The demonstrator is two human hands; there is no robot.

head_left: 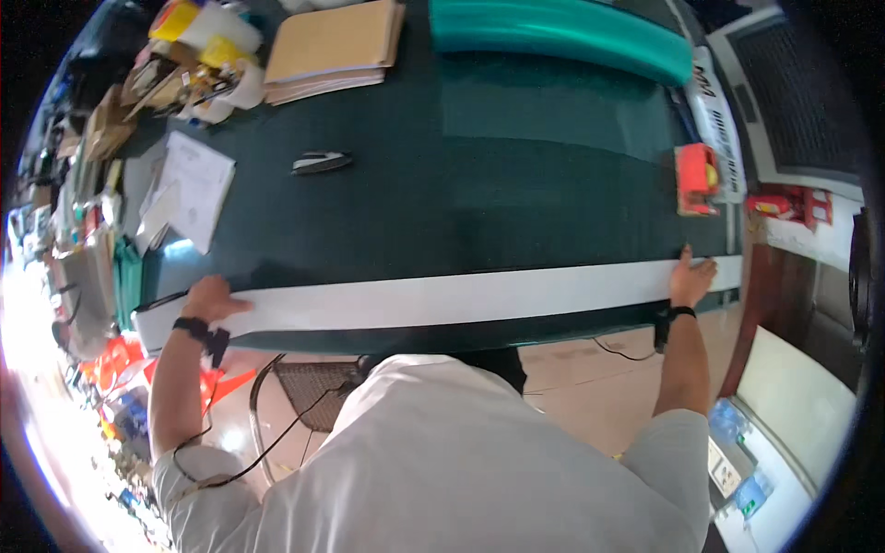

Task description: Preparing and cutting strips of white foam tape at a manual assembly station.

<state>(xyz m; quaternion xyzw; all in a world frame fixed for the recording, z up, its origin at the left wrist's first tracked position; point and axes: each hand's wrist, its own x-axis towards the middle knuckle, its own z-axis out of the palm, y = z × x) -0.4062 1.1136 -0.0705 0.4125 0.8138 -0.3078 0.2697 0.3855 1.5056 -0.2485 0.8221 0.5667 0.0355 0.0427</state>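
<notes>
Left hand [210, 300] and right hand [690, 278] touch the strip [452, 300] (white) along the near desk [406, 221] edge; can't tell either grip.

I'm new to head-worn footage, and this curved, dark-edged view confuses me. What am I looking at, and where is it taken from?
There is no machine here: a person is using two bare hands. The single picture comes from a camera worn on their head, looking down; its fisheye lens bends straight edges.

The left hand and right hand are on a long white strip, each near one end. Whether they grip it or only press on it, I can't tell.

The strip lies along the near edge of a dark table. Farther back are a small stapler, a stack of tan envelopes and a shiny green roll.
</notes>
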